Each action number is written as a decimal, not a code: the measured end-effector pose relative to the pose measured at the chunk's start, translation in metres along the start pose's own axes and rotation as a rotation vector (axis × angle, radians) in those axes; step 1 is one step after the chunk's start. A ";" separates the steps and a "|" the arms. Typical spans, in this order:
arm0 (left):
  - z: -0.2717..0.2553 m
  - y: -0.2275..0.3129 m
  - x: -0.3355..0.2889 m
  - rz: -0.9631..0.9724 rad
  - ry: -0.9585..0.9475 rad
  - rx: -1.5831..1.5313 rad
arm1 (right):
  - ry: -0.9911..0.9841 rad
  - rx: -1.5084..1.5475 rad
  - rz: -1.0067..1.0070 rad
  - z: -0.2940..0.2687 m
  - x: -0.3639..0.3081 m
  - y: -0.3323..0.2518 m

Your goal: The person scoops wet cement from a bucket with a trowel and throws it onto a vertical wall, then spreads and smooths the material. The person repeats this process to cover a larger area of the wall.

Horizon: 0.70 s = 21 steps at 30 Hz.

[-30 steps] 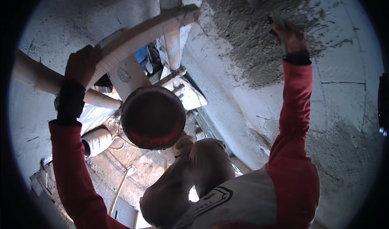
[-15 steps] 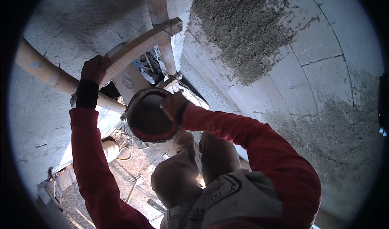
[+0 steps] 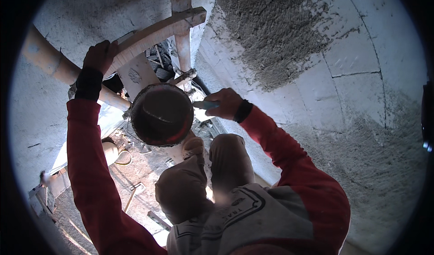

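Note:
My left hand [image 3: 100, 56] is wrapped round the near end of a long wooden board [image 3: 149, 38] that slants up to the right. Below it hangs or stands a round dark bucket [image 3: 134, 126] with grey mortar [image 3: 156, 106] inside; what supports the bucket is hidden. Just right of the bucket's rim, my right hand [image 3: 226, 103] is closed on the teal handle of a trowel [image 3: 210, 105]. The trowel's blade is hard to make out. Fresh rough mortar [image 3: 275, 33] covers part of the pale block wall [image 3: 352, 56].
A thick round pole [image 3: 49, 58] crosses behind the board at left, and an upright wooden post [image 3: 181, 51] meets the board. Far below lies a littered floor [image 3: 131, 164] with a pale container [image 3: 110, 152] and loose timber. My bent knees [image 3: 181, 191] are under the bucket.
My right hand has come out of the bucket to the right with the trowel, leaving a ridge in the mortar. The view has shifted slightly; my left hand still grips the board.

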<state>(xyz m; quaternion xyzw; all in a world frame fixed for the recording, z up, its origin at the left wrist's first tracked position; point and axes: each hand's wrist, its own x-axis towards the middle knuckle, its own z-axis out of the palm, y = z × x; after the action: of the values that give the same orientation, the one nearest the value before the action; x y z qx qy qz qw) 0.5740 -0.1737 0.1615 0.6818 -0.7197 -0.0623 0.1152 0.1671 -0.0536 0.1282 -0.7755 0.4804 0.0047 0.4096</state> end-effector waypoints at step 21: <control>0.012 -0.019 0.008 0.077 0.042 0.072 | 0.556 -0.432 -0.117 -0.159 -0.054 0.008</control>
<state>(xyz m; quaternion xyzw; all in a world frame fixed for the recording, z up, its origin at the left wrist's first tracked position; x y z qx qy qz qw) 0.5891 -0.1837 0.1455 0.6585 -0.7445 -0.0175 0.1081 0.0709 -0.1162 0.2506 -0.8420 0.5162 -0.1284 0.0895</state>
